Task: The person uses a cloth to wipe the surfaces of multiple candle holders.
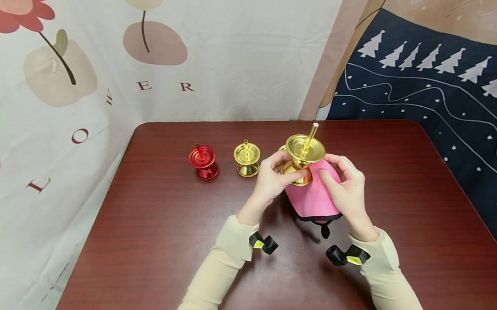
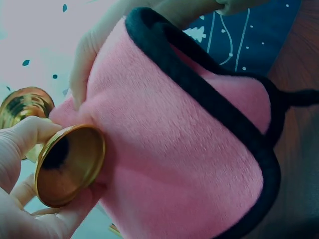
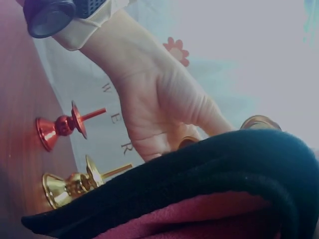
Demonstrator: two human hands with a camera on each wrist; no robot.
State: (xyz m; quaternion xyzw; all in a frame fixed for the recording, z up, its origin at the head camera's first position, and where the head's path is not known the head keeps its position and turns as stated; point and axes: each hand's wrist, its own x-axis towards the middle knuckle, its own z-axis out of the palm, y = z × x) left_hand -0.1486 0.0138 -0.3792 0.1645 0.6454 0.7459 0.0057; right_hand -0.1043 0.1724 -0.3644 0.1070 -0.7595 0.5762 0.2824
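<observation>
Left hand [image 1: 273, 176] grips a raised gold candleholder [image 1: 303, 156]; right hand [image 1: 349, 184] pinches pink cloth [image 1: 312, 204] against it; wiping seems unfinished.

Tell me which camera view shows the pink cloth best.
The left wrist view: the pink cloth fills much of it, its fuzzy surface and black trim clear. The head view shows it smaller, partly hidden; the right wrist view, mostly trim with some pink.
</observation>
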